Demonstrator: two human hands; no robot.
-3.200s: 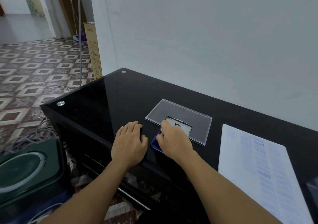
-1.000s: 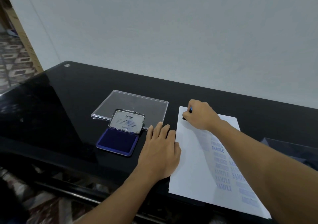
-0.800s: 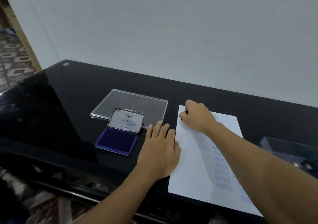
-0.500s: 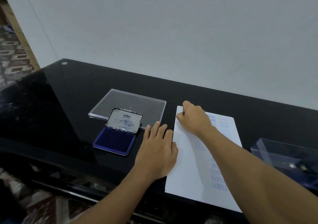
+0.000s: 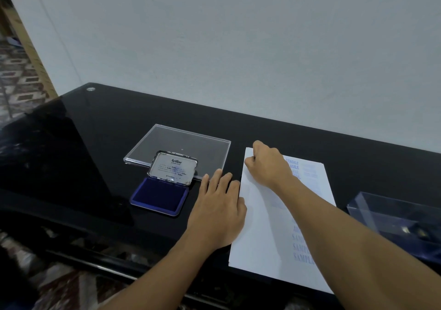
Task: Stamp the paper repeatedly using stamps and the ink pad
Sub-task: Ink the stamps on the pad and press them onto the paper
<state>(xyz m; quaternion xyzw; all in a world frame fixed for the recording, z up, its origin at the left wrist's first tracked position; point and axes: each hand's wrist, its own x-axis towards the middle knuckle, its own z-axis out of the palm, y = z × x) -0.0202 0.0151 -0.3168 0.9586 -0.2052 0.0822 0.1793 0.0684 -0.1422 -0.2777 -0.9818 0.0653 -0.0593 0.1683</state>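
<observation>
A white sheet of paper [image 5: 260, 233] with several blue stamp marks lies on the black glass desk [image 5: 100, 142]. My right hand [image 5: 267, 164] is a fist pressed down at the paper's far left corner; the stamp inside it is hidden. My left hand [image 5: 218, 210] lies flat, fingers apart, across the paper's left edge. The blue ink pad [image 5: 158, 196] sits to the left with its metal lid [image 5: 173, 166] raised.
A clear plastic lid [image 5: 181, 142] lies flat behind the ink pad. A clear plastic box [image 5: 396, 216] with small items inside stands at the right edge. A white wall runs close behind the desk. Patterned floor tiles show at far left.
My right hand moved from the ink pad to the paper's far left corner and has stayed pressed there. My left hand moved onto the paper's left edge. The view has drifted a little.
</observation>
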